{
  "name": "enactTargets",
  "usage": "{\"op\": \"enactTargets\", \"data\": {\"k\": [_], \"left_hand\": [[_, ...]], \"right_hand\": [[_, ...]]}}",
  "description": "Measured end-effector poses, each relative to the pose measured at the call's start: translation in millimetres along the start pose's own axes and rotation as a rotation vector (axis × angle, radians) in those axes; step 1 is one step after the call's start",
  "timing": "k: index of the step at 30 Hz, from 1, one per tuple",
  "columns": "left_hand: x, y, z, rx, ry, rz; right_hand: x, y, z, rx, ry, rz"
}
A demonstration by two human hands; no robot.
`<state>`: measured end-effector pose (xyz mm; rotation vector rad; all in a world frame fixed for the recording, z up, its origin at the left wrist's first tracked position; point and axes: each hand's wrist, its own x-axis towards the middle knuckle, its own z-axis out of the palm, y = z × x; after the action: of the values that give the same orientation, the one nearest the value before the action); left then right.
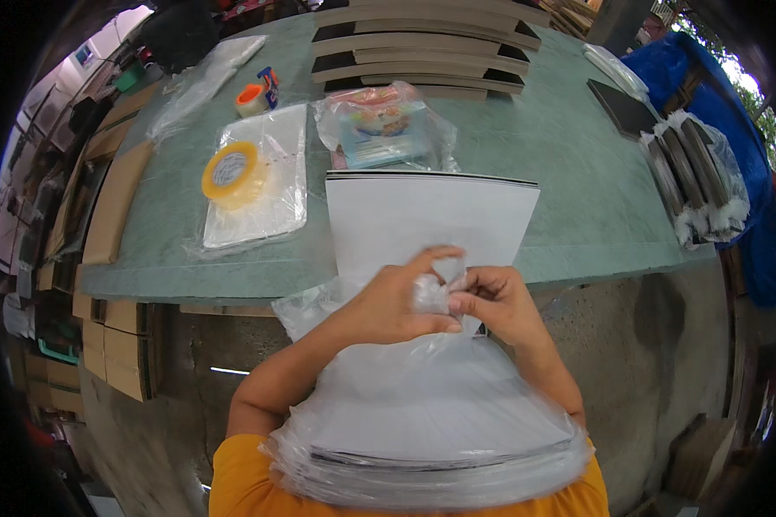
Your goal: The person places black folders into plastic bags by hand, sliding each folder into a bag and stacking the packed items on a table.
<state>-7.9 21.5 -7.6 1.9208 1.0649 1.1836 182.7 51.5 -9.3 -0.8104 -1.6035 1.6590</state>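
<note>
My left hand [395, 302] is curved around a bunch of crumpled clear plastic [431, 295], its fingertips a little blurred. The thumb and fingers of my right hand [502, 308] pinch the same plastic from the other side. Behind both hands, a stack of white sheets or boards [427, 211] with dark edges rests against the table edge, partly hidden by them. Close to my body lies a second white-topped stack [444, 405], wrapped in loose clear plastic. More loose film spreads out beside my left wrist.
On the green table [569, 181] are a yellowish tape roll [231, 172] on a pack of clear plastic bags [280, 198], an orange-cored tape dispenser [254, 96] and a colourful plastic packet [388, 129]. Thick dark-covered boards [422, 56] are piled behind. Plastic-wrapped bundles [694, 177] sit at right, cardboard [121, 202] at left.
</note>
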Motion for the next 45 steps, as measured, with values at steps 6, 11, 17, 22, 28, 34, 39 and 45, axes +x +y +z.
{"op": "enactTargets", "data": {"k": [6, 11, 17, 22, 28, 34, 39, 45], "left_hand": [[-14, -22, -3, -0.292, -0.009, -0.437], [-13, -12, 8, -0.172, -0.033, -0.316], [-21, -1, 23, -0.276, -0.173, -0.389], [-76, -60, -16, 0.203, -0.106, -0.418], [-153, -44, -163, 0.482, 1.105, -0.696], [-35, -16, -63, -0.464, 0.423, -0.227], [-6, 2, 5, -0.178, 0.017, -0.119], [-39, -55, -85, 0.160, 0.110, -0.628]], "right_hand": [[-50, 14, -74, -0.134, 0.144, 0.304], [-56, 63, -50, -0.057, -0.028, 0.603], [-13, 50, -27, -0.178, 0.085, 0.314], [-22, 57, -80, 0.686, 0.320, 0.143], [-61, 67, -176, 0.188, 0.459, -0.085], [-7, 46, -67, 0.203, 0.026, -0.040], [19, 44, -32, 0.384, -0.053, 0.076], [-28, 26, -62, 0.601, 0.391, 0.089]]}}
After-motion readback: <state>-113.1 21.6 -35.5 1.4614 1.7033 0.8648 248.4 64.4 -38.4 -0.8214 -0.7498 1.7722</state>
